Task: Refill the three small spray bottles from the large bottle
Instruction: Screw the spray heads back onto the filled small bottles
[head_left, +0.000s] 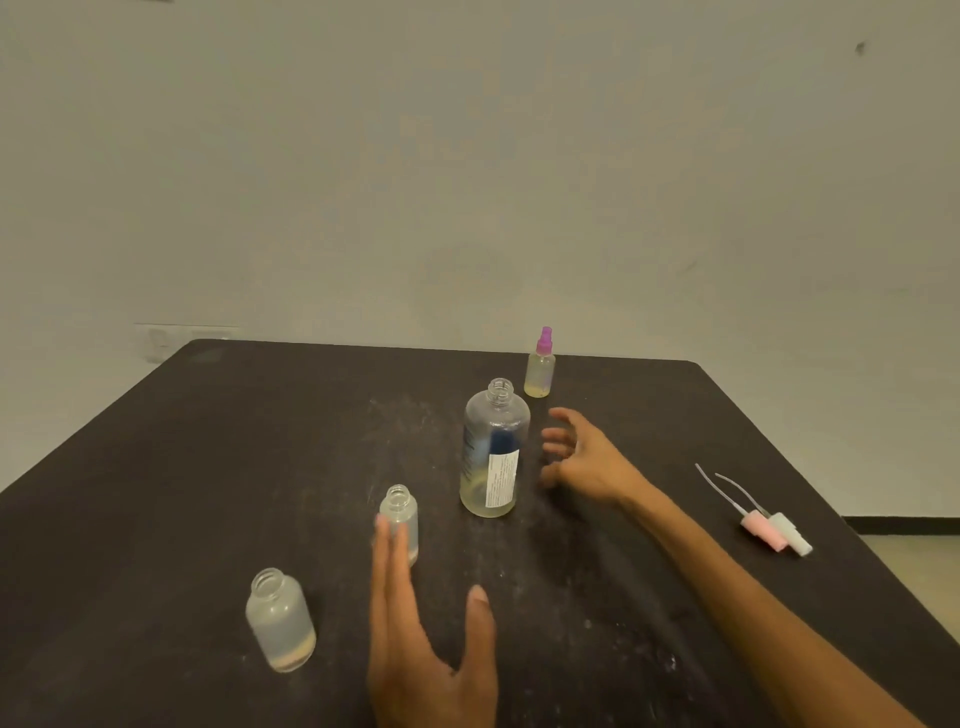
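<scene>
Head view showed right hand (576, 457) spread beside the uncapped large bottle (493, 452), left hand (426, 623) flat against one of two open, seemingly near-empty small bottles (399, 519), the third capped.

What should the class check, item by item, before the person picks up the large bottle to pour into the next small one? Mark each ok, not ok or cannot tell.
1. Large bottle uncapped and upright: ok.
2. Liquid left in it: ok, though only a low pale layer at the bottom.
3. Middle small bottle open and upright: ok; the left hand has straight fingers beside it.
4. Near small bottle open: ok, with a little liquid at its bottom.
5. Right hand free to grasp: ok, open beside the large bottle, not touching it.
6. Far bottle with purple sprayer already filled: cannot tell.
</scene>
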